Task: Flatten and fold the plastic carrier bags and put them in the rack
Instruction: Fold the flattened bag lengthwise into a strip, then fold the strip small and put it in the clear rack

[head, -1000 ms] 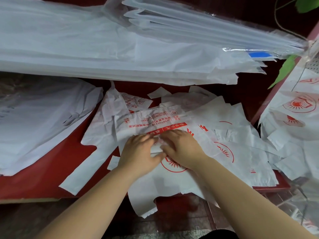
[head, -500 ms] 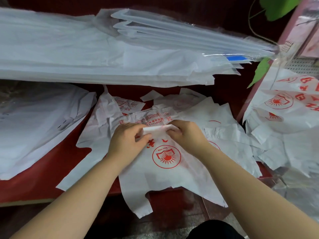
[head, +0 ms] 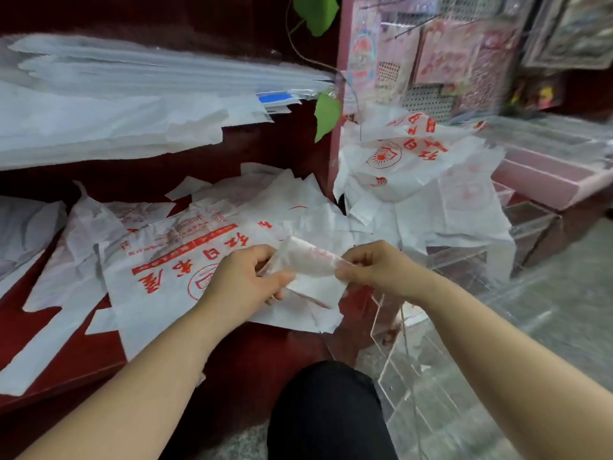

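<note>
The folded carrier bag [head: 310,272], which half a second ago lay pressed as a narrow strip on the flat printed bag [head: 172,260], is now off the desk [head: 13,330] and hangs in the air between both hands. The left hand [head: 245,282] pinches its left end between thumb and curled fingers, and the right hand [head: 374,268] pinches its right end the same way. The view has also swung to the right, so the clear acrylic rack [head: 428,370] now shows below and right of the hands. I judge the folding of this bag done and the carry to the rack begun. The bag is near the rack but not yet over it or in it.

At far left, a shelf holds a deep stack of plain white bags [head: 109,107]. Below it the red desk carries many unfolded bags, overlapping and creased, some handles trailing over the front edge. A green leaf [head: 326,116] hangs by a red post. Right of the post lies another loose pile of printed bags [head: 408,161], so much work remains. Behind it is a pegboard hung with packets [head: 444,58], blurred. A pink tray [head: 544,175] sits at far right, over a speckled floor [head: 557,313].
</note>
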`<control>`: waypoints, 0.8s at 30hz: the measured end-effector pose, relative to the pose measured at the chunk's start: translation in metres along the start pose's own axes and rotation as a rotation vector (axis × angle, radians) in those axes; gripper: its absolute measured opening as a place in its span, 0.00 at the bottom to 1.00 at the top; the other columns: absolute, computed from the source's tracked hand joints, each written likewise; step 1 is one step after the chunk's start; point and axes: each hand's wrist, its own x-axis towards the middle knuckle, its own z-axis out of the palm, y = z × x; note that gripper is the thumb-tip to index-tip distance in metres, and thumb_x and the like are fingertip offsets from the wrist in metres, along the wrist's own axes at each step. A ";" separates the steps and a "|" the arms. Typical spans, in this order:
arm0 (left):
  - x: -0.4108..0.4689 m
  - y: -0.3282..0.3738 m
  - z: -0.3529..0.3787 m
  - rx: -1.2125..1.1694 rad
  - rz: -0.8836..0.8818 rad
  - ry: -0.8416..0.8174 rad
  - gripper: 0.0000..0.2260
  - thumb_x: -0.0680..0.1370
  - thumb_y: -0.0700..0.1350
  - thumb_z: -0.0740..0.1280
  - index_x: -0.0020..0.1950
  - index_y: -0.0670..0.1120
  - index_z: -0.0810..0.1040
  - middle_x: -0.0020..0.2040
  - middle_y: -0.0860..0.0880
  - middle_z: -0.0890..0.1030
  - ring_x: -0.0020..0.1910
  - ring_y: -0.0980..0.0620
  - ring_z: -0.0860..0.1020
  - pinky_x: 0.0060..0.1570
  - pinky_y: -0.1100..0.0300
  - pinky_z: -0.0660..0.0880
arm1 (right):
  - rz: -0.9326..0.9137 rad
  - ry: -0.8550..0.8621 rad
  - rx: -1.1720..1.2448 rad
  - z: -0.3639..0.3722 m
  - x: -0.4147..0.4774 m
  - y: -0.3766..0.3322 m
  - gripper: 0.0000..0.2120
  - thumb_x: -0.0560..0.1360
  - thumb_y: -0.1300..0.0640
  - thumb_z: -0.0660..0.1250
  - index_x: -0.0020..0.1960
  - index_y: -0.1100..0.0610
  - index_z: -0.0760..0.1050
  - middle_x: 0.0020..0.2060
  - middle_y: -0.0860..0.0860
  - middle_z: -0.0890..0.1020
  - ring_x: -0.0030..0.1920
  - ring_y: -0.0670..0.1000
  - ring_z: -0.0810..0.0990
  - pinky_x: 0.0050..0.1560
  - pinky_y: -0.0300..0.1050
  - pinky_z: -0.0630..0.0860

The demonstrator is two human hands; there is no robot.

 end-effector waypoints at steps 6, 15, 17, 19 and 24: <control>0.014 0.024 0.074 0.065 0.061 0.017 0.10 0.74 0.39 0.68 0.37 0.53 0.73 0.29 0.53 0.78 0.24 0.62 0.75 0.29 0.73 0.70 | 0.089 0.224 -0.076 -0.048 -0.037 0.064 0.06 0.74 0.64 0.64 0.46 0.57 0.79 0.38 0.47 0.81 0.33 0.36 0.77 0.41 0.29 0.74; 0.031 0.035 0.151 0.223 0.021 0.106 0.02 0.75 0.48 0.66 0.47 0.52 0.77 0.32 0.58 0.73 0.41 0.51 0.74 0.34 0.60 0.64 | 0.102 0.145 -0.682 -0.046 -0.035 0.152 0.21 0.74 0.58 0.49 0.60 0.51 0.75 0.55 0.47 0.80 0.48 0.51 0.64 0.45 0.40 0.54; 0.034 0.039 0.159 0.238 0.035 0.162 0.05 0.75 0.49 0.66 0.49 0.52 0.78 0.35 0.56 0.76 0.43 0.50 0.76 0.37 0.60 0.65 | 0.112 0.115 -0.786 -0.046 -0.029 0.154 0.28 0.67 0.53 0.44 0.58 0.53 0.75 0.51 0.50 0.80 0.45 0.49 0.59 0.42 0.42 0.50; 0.038 0.043 0.164 0.258 0.061 0.209 0.06 0.75 0.50 0.66 0.50 0.52 0.78 0.38 0.53 0.78 0.43 0.50 0.75 0.39 0.61 0.65 | 0.100 0.085 -0.838 -0.046 -0.024 0.160 0.31 0.65 0.51 0.40 0.57 0.53 0.74 0.51 0.49 0.79 0.44 0.49 0.58 0.44 0.42 0.51; 0.050 0.037 0.178 0.505 0.321 0.258 0.06 0.64 0.40 0.76 0.37 0.46 0.82 0.26 0.51 0.72 0.31 0.43 0.74 0.37 0.59 0.62 | 0.082 0.036 -0.897 -0.048 -0.023 0.177 0.46 0.56 0.44 0.29 0.60 0.52 0.73 0.53 0.49 0.75 0.47 0.50 0.59 0.45 0.44 0.50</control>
